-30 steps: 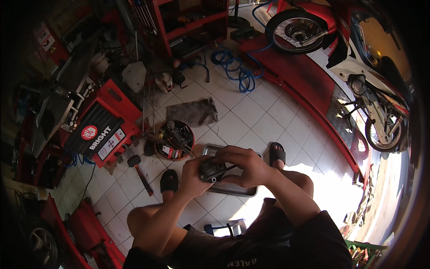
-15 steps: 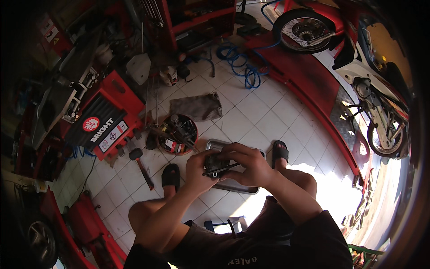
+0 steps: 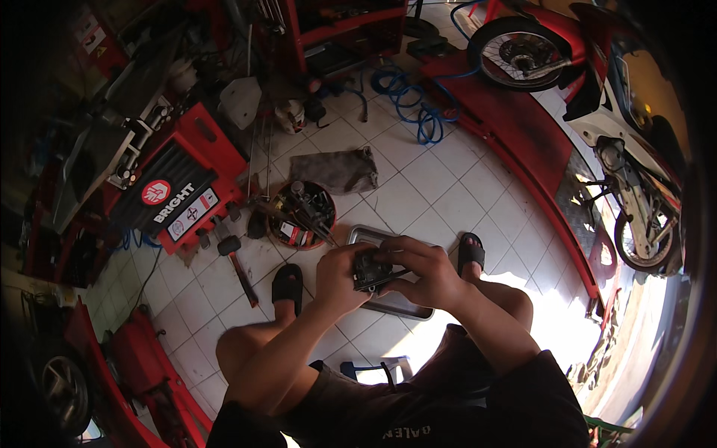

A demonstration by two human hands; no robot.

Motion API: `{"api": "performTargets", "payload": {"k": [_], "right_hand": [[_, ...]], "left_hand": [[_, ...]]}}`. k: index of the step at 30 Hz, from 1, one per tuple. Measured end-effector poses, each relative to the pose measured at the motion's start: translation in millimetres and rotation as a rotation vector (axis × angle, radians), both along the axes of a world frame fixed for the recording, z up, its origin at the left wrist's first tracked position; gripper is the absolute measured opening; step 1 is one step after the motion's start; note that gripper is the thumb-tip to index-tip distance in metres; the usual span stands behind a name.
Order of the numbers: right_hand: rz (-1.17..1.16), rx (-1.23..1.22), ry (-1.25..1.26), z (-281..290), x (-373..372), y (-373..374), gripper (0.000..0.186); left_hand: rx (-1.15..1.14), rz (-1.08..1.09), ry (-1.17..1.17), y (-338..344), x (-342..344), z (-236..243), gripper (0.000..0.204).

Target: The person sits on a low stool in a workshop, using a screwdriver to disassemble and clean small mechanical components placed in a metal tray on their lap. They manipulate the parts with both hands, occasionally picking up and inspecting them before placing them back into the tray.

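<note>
Between my knees I hold a small black mechanical part (image 3: 370, 269) with both hands, over a shallow metal tray (image 3: 407, 308) on the tiled floor. My left hand (image 3: 336, 278) is wrapped round the part's left side. My right hand (image 3: 422, 275) grips it from the right, fingers across its top and thumb low at the near side. A thin dark piece of it angles out toward the right; its detail is too small to make out. Just beyond the tray stands a round red tub (image 3: 302, 213) full of tools and parts.
A red tool cart (image 3: 205, 134) and long-handled mallet (image 3: 240, 272) are at left. A grey rag (image 3: 336, 170), blue hose (image 3: 403, 97) and red tool rack (image 3: 340, 33) lie or stand beyond. A motorcycle (image 3: 620, 172) is by a red lift (image 3: 508, 142) at right. My sandalled feet flank the tray.
Both hands and the held part sit a little farther right in view and have shifted slightly, still gripping. The whole surrounding scene has shifted right and up as my head moved.
</note>
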State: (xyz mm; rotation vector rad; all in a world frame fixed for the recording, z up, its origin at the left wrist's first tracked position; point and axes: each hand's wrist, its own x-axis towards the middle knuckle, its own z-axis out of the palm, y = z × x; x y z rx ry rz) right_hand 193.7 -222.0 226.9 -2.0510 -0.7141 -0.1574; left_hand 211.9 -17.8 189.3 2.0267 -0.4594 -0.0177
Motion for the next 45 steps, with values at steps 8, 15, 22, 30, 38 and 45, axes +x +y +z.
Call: {"api": "performTargets", "payload": {"k": [8, 15, 22, 30, 38, 45], "right_hand": [[-0.023, -0.011, 0.071, 14, 3, -5, 0.069], [-0.115, -0.05, 0.086, 10, -1, 0, 0.071], [0.106, -0.44, -0.308, 6, -3, -14, 0.065], [0.014, -0.364, -0.118, 39, -11, -10, 0.068], [-0.145, -0.103, 0.183, 16, -14, -4, 0.067], [-0.06, -0.177, -0.075, -1, -14, -3, 0.053]], "left_hand": [[0.179, -0.035, -0.128, 8, 2, 10, 0.043], [0.28, -0.006, -0.17, 3, 4, 20, 0.043], [0.291, -0.19, -0.021, 9, 6, 22, 0.038], [0.232, -0.201, 0.064, 15, 5, 26, 0.036], [0.301, 0.014, -0.204, 3, 2, 24, 0.036], [0.259, -0.062, 0.01, -3, -9, 21, 0.033]]}}
